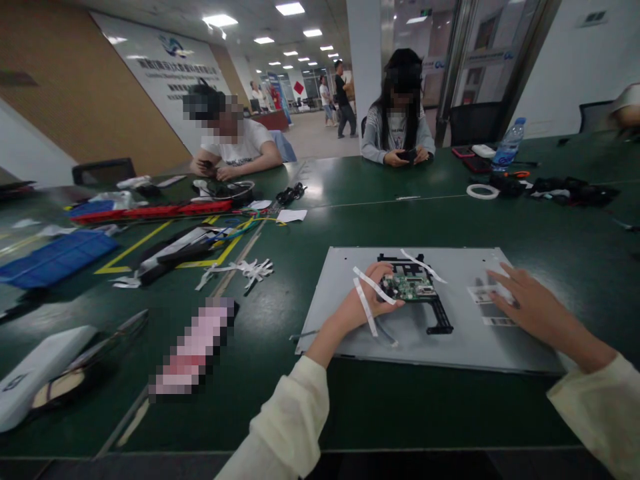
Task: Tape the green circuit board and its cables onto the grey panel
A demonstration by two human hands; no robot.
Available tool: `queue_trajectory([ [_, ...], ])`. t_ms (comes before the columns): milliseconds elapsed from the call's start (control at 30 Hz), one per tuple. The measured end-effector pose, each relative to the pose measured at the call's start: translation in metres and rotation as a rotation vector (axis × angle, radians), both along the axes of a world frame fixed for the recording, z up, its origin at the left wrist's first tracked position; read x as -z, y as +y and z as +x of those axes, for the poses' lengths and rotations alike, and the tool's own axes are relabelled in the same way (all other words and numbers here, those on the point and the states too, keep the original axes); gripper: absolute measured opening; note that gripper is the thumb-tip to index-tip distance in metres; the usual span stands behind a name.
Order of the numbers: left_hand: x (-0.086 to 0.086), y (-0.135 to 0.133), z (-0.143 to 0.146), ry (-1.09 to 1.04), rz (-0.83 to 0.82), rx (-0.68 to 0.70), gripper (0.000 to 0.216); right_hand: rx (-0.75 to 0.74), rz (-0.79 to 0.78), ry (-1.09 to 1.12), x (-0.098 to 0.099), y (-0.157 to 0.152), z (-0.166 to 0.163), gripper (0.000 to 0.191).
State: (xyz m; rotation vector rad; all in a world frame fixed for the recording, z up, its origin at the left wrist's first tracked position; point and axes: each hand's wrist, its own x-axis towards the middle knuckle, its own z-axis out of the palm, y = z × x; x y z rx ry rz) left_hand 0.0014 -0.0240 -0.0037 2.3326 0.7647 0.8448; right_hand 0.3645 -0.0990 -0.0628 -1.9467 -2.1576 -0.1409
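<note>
A grey metal panel (450, 340) lies flat on the green table in front of me. A green circuit board (411, 285) in a black bracket (440, 320) sits on its middle. My left hand (367, 300) rests at the board's left edge, fingers curled on it, with white tape strips (367, 303) stuck over the fingers. My right hand (525, 303) lies flat on the panel's right side, fingers spread, touching a white label (483, 295).
Torn white tape bits (250, 270), cables, red and blue trays (55, 257) clutter the left. A tape roll (483, 191), water bottle (509, 143) and black parts sit far right. Two people sit across the table.
</note>
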Motion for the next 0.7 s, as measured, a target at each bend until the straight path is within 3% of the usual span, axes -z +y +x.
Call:
queue_trajectory([
  [100,0.001,-0.003,0.003,0.018,-0.018,0.009,0.044,0.104,-0.036,-0.085,0.016,0.007,0.006,0.063],
  [233,0.000,-0.005,0.004,0.044,-0.033,0.025,0.045,0.049,-0.046,-0.098,0.025,0.010,0.006,0.067],
  [700,-0.001,-0.007,0.003,0.075,-0.037,0.021,0.042,-0.078,0.004,-0.006,0.012,0.006,-0.028,0.067],
])
